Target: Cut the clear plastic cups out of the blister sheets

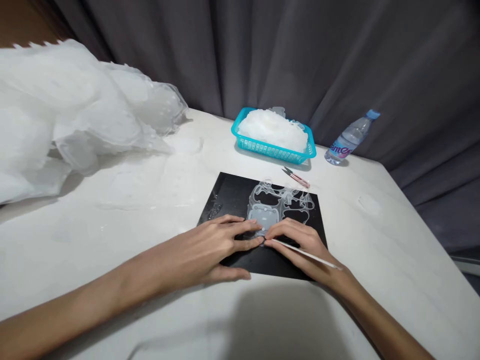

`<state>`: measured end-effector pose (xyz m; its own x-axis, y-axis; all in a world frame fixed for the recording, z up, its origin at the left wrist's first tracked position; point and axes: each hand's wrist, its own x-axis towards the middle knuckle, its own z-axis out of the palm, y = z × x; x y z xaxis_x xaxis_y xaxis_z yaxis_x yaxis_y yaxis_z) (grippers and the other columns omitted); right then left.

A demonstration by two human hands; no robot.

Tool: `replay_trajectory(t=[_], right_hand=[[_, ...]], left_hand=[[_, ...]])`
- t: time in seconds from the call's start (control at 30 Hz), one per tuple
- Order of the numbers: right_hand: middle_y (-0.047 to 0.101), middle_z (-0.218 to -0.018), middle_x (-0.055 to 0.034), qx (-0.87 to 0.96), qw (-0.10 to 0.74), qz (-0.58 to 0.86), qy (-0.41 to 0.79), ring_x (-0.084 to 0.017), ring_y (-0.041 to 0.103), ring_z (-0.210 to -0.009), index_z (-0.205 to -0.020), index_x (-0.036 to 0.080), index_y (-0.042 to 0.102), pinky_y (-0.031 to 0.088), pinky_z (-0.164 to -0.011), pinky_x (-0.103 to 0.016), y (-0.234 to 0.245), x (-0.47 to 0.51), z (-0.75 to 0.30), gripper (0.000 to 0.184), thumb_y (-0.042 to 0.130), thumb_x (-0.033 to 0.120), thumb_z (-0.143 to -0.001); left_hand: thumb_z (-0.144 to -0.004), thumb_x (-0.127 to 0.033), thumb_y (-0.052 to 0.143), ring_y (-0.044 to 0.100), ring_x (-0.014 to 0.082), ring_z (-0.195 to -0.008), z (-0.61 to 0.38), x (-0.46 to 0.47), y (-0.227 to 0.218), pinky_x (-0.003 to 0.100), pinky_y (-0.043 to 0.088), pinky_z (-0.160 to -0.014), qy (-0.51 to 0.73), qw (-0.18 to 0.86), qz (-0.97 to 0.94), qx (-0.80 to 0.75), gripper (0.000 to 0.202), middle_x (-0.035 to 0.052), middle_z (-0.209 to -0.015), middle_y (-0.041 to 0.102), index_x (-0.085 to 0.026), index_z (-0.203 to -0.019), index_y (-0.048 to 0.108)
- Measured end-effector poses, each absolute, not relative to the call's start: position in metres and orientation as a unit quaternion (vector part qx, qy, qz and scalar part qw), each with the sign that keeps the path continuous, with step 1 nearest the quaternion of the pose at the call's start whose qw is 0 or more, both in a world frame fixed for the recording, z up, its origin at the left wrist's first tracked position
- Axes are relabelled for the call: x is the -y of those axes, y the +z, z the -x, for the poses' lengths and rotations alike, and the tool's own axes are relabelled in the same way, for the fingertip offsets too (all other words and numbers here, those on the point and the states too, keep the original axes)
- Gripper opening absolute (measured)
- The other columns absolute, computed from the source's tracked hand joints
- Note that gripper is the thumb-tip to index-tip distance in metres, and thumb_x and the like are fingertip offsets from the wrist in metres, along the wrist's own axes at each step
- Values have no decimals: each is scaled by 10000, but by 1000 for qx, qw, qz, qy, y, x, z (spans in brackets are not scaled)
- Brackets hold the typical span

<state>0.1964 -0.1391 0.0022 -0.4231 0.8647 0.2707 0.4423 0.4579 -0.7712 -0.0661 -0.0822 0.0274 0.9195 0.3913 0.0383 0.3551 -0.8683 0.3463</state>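
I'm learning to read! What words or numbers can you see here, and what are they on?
"ante": pink letters on the label of the water bottle; the word's ends curve out of sight.
No writing shows on the blue basket, the black mat, the clear cut-out sheet under the left hand, or the thin white stick in the right hand.

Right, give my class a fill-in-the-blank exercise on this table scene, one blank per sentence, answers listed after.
1. The clear cut-out sheet lies on a ____ mat.
2. The right hand holds a thin white stick, while the left hand, flat on the sheet, holds ____.
3. The snips lie between the mat and the turquoise ____.
Missing words: black; nothing; basket.
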Motion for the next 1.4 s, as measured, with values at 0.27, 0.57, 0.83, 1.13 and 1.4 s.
replay_trajectory(t=[0.27, 0.57, 0.83, 1.13, 1.4], right_hand=[[745, -992, -81, 852, 318, 376, 178, -202, 693, -910, -1048, 189, 645, 548, -831, -341, 4, 140, -195, 86, 567, 153, -1048], [739, -1012, -58, 842, 322, 386, 194, -178, 675, -937, -1072, 192, 647, 548, -869, -324, 3, 141, -201, 60, 617, 160, -1032], [755, -1023, -96, 885, 292, 361, 8, -192, 691, -880, -1155, 151, 657, 582, -796, -314, -6, 137, -194, 134, 598, 207, -1049], [767, -1007, -100, 880, 279, 374, -92, -212, 698, -879, -1236, 138, 661, 597, -799, -348, -6, 133, -192, 207, 598, 197, -1048], [761, -1033, -119, 847, 354, 392, -57, -215, 714, -881, -1187, 132, 672, 601, -822, -339, -2, 141, -172, 186, 600, 117, -1016]], left_hand=[[-1005, -551, 625, 483, 281, -1490, 67, 81, 27, 398, 289, -1261, 46, 183, -966, -179, 647, 64, -1636, 480, -289, -1580, 485], [-1004, -545, 628, 463, 296, -1503, 67, 79, 26, 428, 293, -1267, 48, 196, -964, -175, 616, 78, -1626, 491, -278, -1550, 531], [-1021, -454, 637, 532, 292, -1444, 67, 78, 36, 404, 367, -1219, 73, 220, -957, -176, 462, 62, -1551, 587, -283, -1449, 641], [-1066, -473, 508, 677, 203, -907, 55, 83, 25, 312, 486, -822, 164, 285, -869, -370, 338, 65, -1077, 711, -196, -1081, 701], [-982, -566, 591, 625, 178, -744, 33, 86, 12, 265, 450, -690, 218, 548, -696, -409, 426, 15, -821, 744, -191, -868, 757]])
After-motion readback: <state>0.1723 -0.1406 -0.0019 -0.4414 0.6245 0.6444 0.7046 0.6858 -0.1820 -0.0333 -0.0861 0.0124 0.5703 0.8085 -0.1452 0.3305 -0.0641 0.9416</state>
